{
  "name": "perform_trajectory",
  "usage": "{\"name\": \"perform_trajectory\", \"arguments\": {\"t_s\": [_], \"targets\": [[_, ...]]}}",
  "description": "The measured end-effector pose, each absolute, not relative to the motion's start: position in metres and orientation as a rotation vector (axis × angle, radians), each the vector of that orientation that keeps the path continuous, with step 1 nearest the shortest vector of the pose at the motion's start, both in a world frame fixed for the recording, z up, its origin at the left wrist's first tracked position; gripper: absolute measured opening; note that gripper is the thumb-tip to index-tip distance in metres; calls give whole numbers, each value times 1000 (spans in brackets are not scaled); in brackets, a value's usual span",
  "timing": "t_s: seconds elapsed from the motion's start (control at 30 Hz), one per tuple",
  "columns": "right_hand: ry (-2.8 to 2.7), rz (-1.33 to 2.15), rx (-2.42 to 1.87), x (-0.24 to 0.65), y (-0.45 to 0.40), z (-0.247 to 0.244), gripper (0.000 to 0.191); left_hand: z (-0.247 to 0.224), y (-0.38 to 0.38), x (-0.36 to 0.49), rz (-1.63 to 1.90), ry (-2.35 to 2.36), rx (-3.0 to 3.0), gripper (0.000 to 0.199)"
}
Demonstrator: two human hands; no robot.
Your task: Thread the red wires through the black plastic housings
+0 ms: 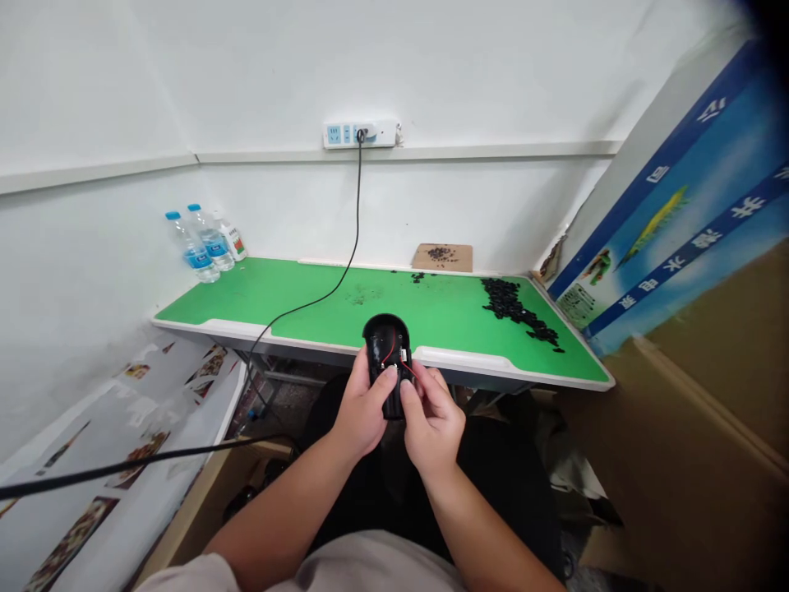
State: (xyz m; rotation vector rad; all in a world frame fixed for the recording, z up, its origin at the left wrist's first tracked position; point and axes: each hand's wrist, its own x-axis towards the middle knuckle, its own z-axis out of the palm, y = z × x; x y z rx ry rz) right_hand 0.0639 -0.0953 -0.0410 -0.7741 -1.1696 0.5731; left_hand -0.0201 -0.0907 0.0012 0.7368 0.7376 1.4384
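In front of the table's near edge I hold a black plastic housing (387, 335), its hollow inside facing me. Thin red wires run inside it, and a small white connector sits near its right wall. My left hand (365, 404) is closed round the housing's left side, thumb pressed on the inside. From the right, my right hand (433, 418) pinches at the lower right of the housing, close to a red wire. Whether its fingertips grip the wire or only the housing's edge, I cannot tell.
The green table (296, 288) carries a heap of small black parts (514, 306) at right and a cardboard piece (459, 258) at the back. Bottles (198, 255) stand at left. A black cable (357, 222) hangs from the power strip (336, 136) across the table. Cardboard boxes (696, 395) crowd the right.
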Motion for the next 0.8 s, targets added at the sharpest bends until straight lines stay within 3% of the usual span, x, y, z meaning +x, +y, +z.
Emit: {"name": "perform_trajectory", "arguments": {"t_s": [0.23, 0.4, 0.53, 0.8], "targets": [[-1062, 704, -769, 62, -87, -52, 29, 0, -88, -22, 1409, 719, 800, 41], [-1142, 818, -765, 66, -79, -53, 37, -6, -85, -30, 1403, 756, 815, 41], [-1303, 717, -769, 74, -76, -52, 43, -8, -85, -37, 1389, 799, 890, 44], [-1428, 626, -755, 72, -80, -63, 39, 0, -83, -52, 1255, 798, 951, 40]]}}
